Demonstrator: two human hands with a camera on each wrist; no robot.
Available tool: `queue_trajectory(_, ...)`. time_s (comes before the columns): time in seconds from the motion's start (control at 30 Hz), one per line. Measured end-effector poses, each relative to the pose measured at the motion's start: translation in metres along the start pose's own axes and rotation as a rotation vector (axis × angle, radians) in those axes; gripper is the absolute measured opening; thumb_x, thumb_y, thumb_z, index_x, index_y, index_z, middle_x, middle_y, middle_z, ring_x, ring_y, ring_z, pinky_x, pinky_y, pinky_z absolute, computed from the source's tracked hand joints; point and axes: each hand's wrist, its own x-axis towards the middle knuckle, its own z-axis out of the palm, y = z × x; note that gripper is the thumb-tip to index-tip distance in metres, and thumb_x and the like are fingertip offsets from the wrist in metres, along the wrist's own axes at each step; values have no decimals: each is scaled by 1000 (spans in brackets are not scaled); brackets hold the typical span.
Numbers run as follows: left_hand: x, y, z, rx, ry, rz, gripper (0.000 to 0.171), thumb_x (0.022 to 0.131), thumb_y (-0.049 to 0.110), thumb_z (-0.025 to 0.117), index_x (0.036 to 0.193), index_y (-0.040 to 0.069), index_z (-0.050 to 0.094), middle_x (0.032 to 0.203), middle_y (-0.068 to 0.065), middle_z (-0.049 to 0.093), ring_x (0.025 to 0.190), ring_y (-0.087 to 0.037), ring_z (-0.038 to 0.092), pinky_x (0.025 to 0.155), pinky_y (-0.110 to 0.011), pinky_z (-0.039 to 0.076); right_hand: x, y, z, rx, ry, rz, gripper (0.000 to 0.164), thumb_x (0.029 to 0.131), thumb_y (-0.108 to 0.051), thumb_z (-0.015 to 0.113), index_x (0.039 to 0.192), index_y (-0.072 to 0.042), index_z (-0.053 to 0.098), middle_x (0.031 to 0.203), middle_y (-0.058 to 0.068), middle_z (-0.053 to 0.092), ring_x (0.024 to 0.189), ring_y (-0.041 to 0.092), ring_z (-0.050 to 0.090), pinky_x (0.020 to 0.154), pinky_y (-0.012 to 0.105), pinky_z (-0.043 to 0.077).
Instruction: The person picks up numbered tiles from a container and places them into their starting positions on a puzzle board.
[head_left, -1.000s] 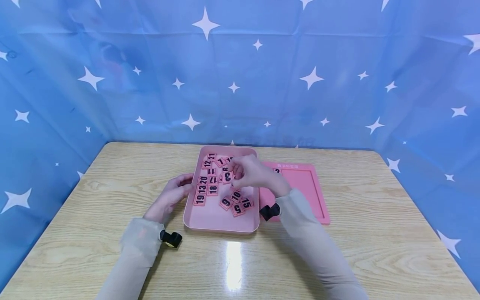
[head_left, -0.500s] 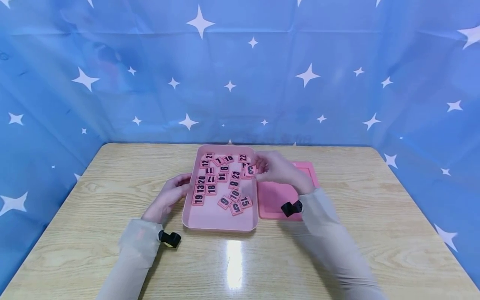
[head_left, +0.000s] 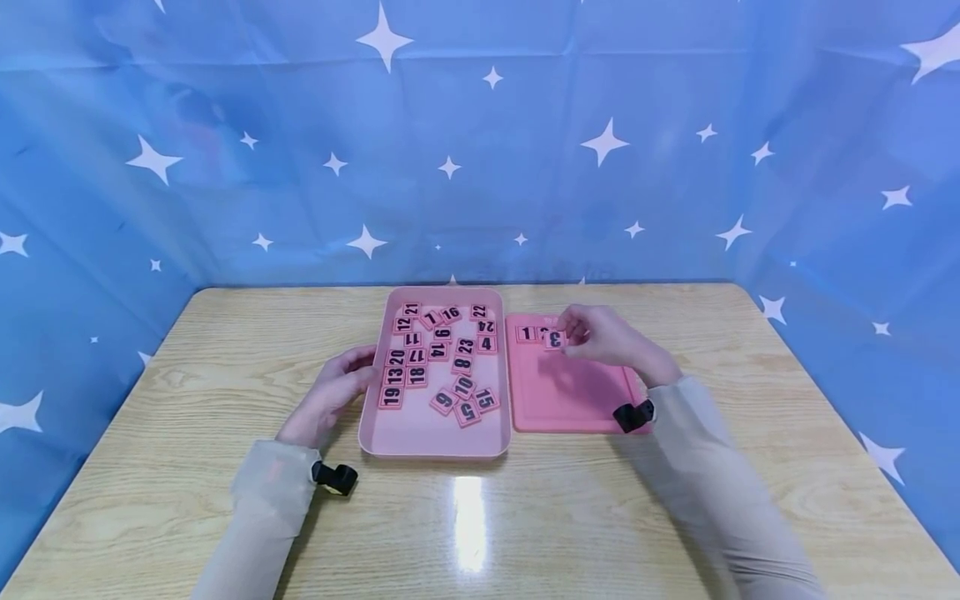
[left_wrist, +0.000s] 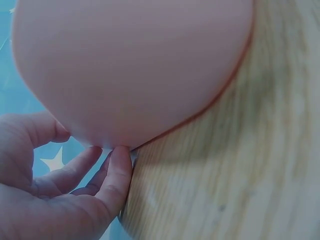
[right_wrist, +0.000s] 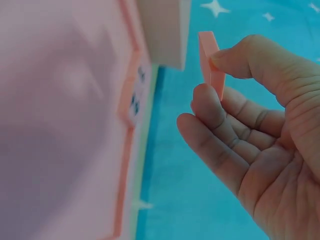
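In the head view my right hand (head_left: 606, 335) pinches a pink number tile marked 3 (head_left: 553, 340) between thumb and fingertips, over the top of the pink puzzle board (head_left: 558, 400). The right wrist view shows this tile (right_wrist: 212, 65) edge-on, held apart from the board's frame. Tile 1 (head_left: 527, 334) lies in the board's top left corner; the tile beside it is mostly hidden by the held one. My left hand (head_left: 333, 393) rests its fingertips against the outer left wall of the pink tray (head_left: 435, 442), and its relaxed fingers (left_wrist: 117, 175) show in the left wrist view.
Inside the tray lie several more number tiles, such as 15 (head_left: 486, 400) and 4 (head_left: 486, 344), at mixed angles. Tray and board stand side by side on a wood-grain table (head_left: 300, 542). A blue star-patterned curtain (head_left: 480, 208) rises behind it.
My right hand has carried tile 3 from above the tray rightward to over the board's top row. The left hand has stayed at the tray's side.
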Motion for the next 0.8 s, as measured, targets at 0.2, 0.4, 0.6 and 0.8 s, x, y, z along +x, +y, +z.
queue_trajectory(0.2,0,1,0,0,4,4,54,89,3,50,141,-5,34,133,-24,43,112,-25,46,82,-16,45,-9,23,-3,-67,-13,64,24,70,5,71,91,7,60,77,10,62,71,20,59,67,31,52)
queue_trajectory(0.4,1,0,0,-4,5,0,54,90,4,50,141,-5,34,134,-23,43,111,-24,46,81,-16,45,-13,37,0,-102,-44,137,19,70,2,73,83,5,59,74,8,61,69,17,56,65,31,50)
queue_trajectory(0.6,1,0,0,-7,1,2,55,89,4,50,141,-5,34,134,-23,43,113,-25,45,83,-17,44,-11,40,3,-162,-51,191,16,69,-1,73,78,3,60,70,7,60,64,16,54,61,29,47)
queue_trajectory(0.8,1,-1,-1,6,4,-2,55,88,4,50,140,-4,36,133,-22,44,113,-25,45,84,-18,44,-2,29,7,-202,-102,321,40,76,-13,74,51,-13,42,47,-5,36,45,10,39,53,24,36)
